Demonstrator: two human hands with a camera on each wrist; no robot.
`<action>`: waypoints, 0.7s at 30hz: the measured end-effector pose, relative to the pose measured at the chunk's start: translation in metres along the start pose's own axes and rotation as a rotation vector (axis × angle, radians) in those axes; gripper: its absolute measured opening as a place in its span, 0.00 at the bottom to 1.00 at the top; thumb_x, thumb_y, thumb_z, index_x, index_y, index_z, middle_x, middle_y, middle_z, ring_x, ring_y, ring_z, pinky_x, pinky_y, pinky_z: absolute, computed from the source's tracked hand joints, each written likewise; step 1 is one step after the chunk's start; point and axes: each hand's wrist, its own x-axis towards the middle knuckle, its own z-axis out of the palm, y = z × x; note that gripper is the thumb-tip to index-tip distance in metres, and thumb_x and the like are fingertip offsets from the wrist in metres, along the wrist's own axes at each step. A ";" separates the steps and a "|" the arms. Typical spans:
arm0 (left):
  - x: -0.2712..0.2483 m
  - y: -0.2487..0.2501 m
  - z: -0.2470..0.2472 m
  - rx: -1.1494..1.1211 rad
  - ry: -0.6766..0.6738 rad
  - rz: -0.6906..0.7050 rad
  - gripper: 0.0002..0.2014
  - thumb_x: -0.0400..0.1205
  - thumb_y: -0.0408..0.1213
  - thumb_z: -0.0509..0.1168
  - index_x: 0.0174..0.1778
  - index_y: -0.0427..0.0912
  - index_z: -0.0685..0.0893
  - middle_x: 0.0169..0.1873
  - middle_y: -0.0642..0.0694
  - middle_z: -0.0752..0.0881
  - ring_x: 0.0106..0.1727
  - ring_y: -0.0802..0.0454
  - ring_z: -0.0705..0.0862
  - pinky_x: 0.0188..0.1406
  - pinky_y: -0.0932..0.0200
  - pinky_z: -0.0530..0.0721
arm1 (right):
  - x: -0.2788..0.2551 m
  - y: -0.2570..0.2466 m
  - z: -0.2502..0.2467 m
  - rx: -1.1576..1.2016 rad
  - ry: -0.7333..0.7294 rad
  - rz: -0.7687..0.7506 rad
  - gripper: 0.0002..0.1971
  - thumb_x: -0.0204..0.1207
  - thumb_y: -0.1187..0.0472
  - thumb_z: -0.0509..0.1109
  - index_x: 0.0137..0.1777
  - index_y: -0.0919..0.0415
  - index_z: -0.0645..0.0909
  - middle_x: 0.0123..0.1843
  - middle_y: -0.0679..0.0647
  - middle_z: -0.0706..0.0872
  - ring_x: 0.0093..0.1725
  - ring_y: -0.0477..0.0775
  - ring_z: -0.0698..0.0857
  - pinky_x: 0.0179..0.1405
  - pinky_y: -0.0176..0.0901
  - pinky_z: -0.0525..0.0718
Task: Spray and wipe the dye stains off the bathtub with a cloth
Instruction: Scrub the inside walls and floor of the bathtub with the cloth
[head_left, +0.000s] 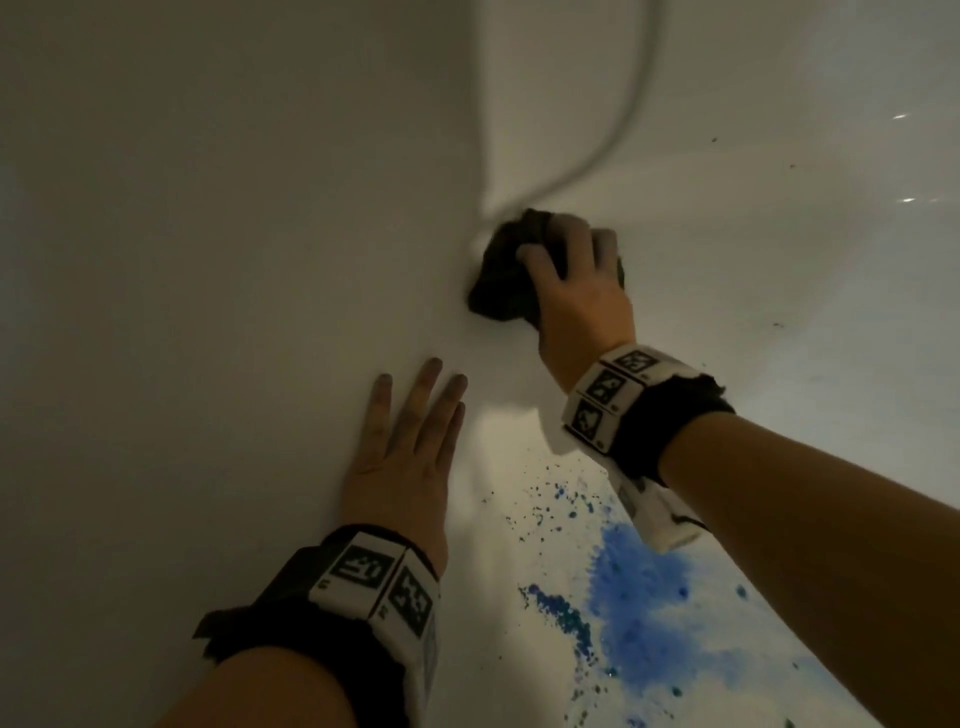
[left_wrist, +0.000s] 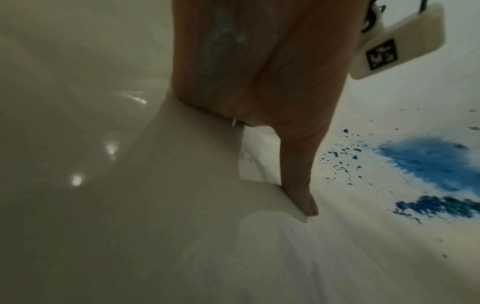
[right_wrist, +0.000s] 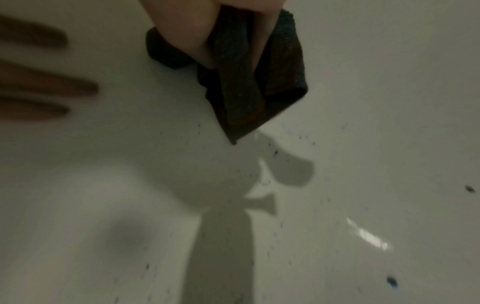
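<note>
So the right hand (head_left: 576, 291) is pressing a dark bunched-up cloth (head_left: 506, 270) against the white bathtub (head_left: 234, 208), right where the side wall is curving into the floor. Its grip is wrapping over the cloth, fingers (head_left: 540, 257) curling across the top of it, and in the right wrist view the cloth (right_wrist: 249, 82) is hanging down in folds out of that hold with one corner pointing at the tub surface.

The left hand (head_left: 402, 457) is lying flat on the tub wall just below and to the left of the cloth, grip wide and holding nothing, fingers (head_left: 423, 395) stretching straight out. From the left wrist view the palm is resting against the surface and there's a bluish smear on the skin of that hand (left_wrist: 259, 72).

The blue dye stains (head_left: 639, 592) are sitting on the tub floor nearer the camera, under the right forearm, well apart from the cloth. One big solid patch with speckles scattering off around it, showing in the left wrist view too (left_wrist: 436, 162). Both wrists are wearing black bands with white marker blocks (head_left: 608, 400)
</note>
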 end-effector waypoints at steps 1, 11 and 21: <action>0.000 -0.001 0.000 0.002 0.000 -0.001 0.44 0.81 0.43 0.53 0.73 0.33 0.23 0.71 0.34 0.17 0.69 0.30 0.17 0.60 0.28 0.20 | -0.006 0.001 0.004 0.024 -0.034 0.014 0.33 0.50 0.77 0.81 0.59 0.66 0.80 0.66 0.71 0.76 0.62 0.78 0.75 0.38 0.63 0.86; -0.001 -0.005 -0.006 0.021 -0.066 0.015 0.46 0.81 0.46 0.56 0.77 0.35 0.25 0.73 0.37 0.19 0.73 0.31 0.20 0.64 0.28 0.23 | -0.094 -0.036 0.040 0.152 -0.592 0.031 0.31 0.72 0.64 0.69 0.75 0.48 0.67 0.76 0.53 0.61 0.72 0.63 0.63 0.71 0.54 0.67; -0.018 -0.001 -0.001 0.171 -0.221 0.126 0.49 0.79 0.52 0.59 0.79 0.35 0.30 0.77 0.38 0.24 0.76 0.34 0.23 0.70 0.30 0.27 | -0.203 -0.034 0.032 0.506 -0.584 -0.234 0.11 0.53 0.60 0.83 0.33 0.58 0.85 0.36 0.59 0.85 0.31 0.60 0.85 0.26 0.45 0.86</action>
